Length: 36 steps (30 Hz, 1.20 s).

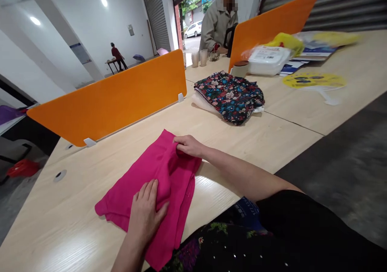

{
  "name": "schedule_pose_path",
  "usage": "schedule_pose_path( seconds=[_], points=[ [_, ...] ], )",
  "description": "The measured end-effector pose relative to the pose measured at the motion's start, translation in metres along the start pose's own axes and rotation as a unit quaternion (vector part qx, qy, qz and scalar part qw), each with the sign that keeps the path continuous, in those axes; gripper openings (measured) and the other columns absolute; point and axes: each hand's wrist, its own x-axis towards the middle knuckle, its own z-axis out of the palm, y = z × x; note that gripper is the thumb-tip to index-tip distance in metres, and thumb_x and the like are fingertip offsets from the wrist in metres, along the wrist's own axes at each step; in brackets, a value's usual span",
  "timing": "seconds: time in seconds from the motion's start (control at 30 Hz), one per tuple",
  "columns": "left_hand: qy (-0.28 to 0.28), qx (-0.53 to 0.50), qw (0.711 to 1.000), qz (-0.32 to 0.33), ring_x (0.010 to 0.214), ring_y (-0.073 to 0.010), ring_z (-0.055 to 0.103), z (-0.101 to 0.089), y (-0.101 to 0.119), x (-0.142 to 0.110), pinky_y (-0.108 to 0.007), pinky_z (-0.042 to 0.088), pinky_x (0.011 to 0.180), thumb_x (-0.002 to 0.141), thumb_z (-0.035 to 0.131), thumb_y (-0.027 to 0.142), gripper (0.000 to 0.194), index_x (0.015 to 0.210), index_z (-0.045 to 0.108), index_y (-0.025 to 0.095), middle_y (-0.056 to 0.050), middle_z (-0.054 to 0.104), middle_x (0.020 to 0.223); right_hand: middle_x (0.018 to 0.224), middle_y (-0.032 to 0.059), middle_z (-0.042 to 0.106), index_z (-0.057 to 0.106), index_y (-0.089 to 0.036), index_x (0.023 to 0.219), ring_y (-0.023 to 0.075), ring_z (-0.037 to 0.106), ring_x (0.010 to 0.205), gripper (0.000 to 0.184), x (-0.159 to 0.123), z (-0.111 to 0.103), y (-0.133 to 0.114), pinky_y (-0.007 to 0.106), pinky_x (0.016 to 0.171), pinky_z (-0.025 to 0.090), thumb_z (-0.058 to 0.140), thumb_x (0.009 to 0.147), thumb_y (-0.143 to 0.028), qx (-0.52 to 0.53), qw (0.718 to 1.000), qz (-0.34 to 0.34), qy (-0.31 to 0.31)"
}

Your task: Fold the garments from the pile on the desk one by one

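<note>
A bright pink piece of clothing, its exact kind unclear, lies partly folded on the wooden table in front of me. My left hand rests flat on its near part, fingers stretched and thumb spread. At the far right corner, my right hand pinches the cloth and lifts a fold of it. Beyond my right hand lies a folded dark floral garment on top of some white cloth.
Orange dividers stand across the table. To the right are a white plastic box, a yellow fan and plastic bags. A person in a grey jacket sits opposite, near several cups. Another person stands far back.
</note>
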Motion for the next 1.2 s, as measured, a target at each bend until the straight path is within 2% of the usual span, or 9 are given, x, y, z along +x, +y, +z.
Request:
schedule_pose_path(
  seconds=[0.1, 0.23, 0.37, 0.5, 0.6, 0.77, 0.93, 1.1, 1.2],
  points=[
    [0.007, 0.018, 0.999, -0.043, 0.101, -0.0282, 0.062, -0.002, -0.014, -0.001, -0.040, 0.047, 0.084, 0.085, 0.038, 0.023, 0.037, 0.116, 0.057, 0.014, -0.015, 0.067, 0.106, 0.064, -0.0040, 0.049, 0.048, -0.020, 0.069, 0.0121, 0.045, 0.064, 0.010, -0.002, 0.000, -0.005, 0.023, 0.065, 0.035, 0.042, 0.075, -0.016, 0.024, 0.999, -0.024, -0.001],
    [-0.015, -0.004, 0.991, -0.130, 0.084, -0.0222, 0.065, -0.055, -0.051, 0.034, -0.032, 0.049, 0.073, 0.083, 0.038, 0.019, 0.032, 0.110, 0.055, 0.021, -0.006, 0.069, 0.093, 0.066, -0.0031, 0.053, 0.055, -0.018, 0.073, 0.0122, 0.049, 0.065, 0.014, -0.002, 0.002, -0.001, 0.023, 0.064, 0.036, 0.044, 0.081, -0.022, 0.056, 0.997, -0.044, -0.033],
    [0.155, 0.157, 0.957, -0.189, 0.104, -0.0282, 0.059, -0.113, -0.079, 0.121, -0.041, 0.045, 0.088, 0.088, 0.036, 0.023, 0.036, 0.121, 0.052, 0.021, -0.011, 0.062, 0.114, 0.095, 0.0036, 0.065, 0.062, -0.018, 0.102, 0.0173, 0.058, 0.087, 0.024, -0.002, 0.011, 0.008, 0.027, 0.077, 0.041, 0.047, 0.087, -0.030, 0.039, 0.998, -0.038, 0.027],
    [0.202, 0.188, 0.918, -0.286, 0.121, -0.0369, 0.047, -0.101, -0.096, 0.174, -0.053, 0.042, 0.094, 0.088, 0.048, 0.036, 0.060, 0.141, 0.033, 0.013, -0.023, 0.048, 0.132, 0.113, 0.0097, 0.064, 0.060, -0.018, 0.116, 0.0217, 0.058, 0.101, 0.031, -0.002, 0.016, 0.017, 0.030, 0.083, 0.041, 0.052, 0.086, -0.023, -0.101, 0.994, 0.035, 0.007],
    [0.104, 0.126, 0.942, -0.294, 0.128, -0.0352, 0.042, -0.055, -0.102, 0.151, -0.052, 0.043, 0.095, 0.087, 0.048, 0.036, 0.060, 0.140, 0.035, 0.010, -0.024, 0.042, 0.141, 0.098, 0.0085, 0.068, 0.064, -0.016, 0.100, 0.0201, 0.061, 0.090, 0.019, 0.000, 0.013, 0.019, 0.027, 0.076, 0.040, 0.050, 0.089, -0.023, -0.153, 0.983, 0.097, -0.020],
    [0.113, 0.084, 0.964, -0.226, 0.117, -0.0288, 0.053, -0.004, -0.110, 0.065, -0.044, 0.044, 0.096, 0.091, 0.040, 0.043, 0.047, 0.123, 0.054, 0.011, -0.019, 0.059, 0.123, 0.086, 0.0065, 0.067, 0.060, -0.017, 0.096, 0.0199, 0.060, 0.077, 0.041, -0.003, 0.016, 0.000, 0.026, 0.063, 0.037, 0.053, 0.087, -0.056, -0.140, 0.983, 0.113, -0.019],
    [0.042, 0.123, 0.963, -0.237, 0.098, -0.0279, 0.061, -0.009, -0.083, 0.028, -0.038, 0.047, 0.081, 0.093, 0.037, 0.049, 0.051, 0.122, 0.054, 0.011, -0.015, 0.065, 0.106, 0.091, 0.0114, 0.068, 0.057, -0.015, 0.100, 0.0248, 0.062, 0.080, 0.028, -0.015, 0.034, -0.024, 0.028, 0.063, 0.039, 0.061, 0.080, -0.034, -0.198, 0.968, 0.091, -0.125],
    [0.033, 0.166, 0.964, -0.207, 0.080, -0.0251, 0.059, -0.031, -0.051, 0.023, -0.036, 0.041, 0.073, 0.094, 0.034, 0.038, 0.034, 0.087, 0.060, 0.017, -0.010, 0.061, 0.085, 0.095, 0.0063, 0.067, 0.060, -0.017, 0.097, 0.0202, 0.061, 0.089, 0.025, -0.006, 0.022, -0.009, 0.029, 0.080, 0.043, 0.045, 0.079, -0.011, -0.058, 0.991, 0.102, 0.061],
    [0.061, -0.038, 0.963, -0.260, 0.066, -0.0191, 0.053, -0.044, -0.036, 0.023, -0.031, 0.038, 0.065, 0.090, 0.043, 0.043, 0.030, 0.072, 0.050, 0.020, -0.002, 0.052, 0.067, 0.104, 0.0057, 0.066, 0.056, -0.018, 0.116, 0.0201, 0.060, 0.095, 0.035, -0.003, 0.017, -0.003, 0.034, 0.087, 0.045, 0.049, 0.082, -0.023, 0.123, 0.982, 0.093, 0.110]
  ],
)
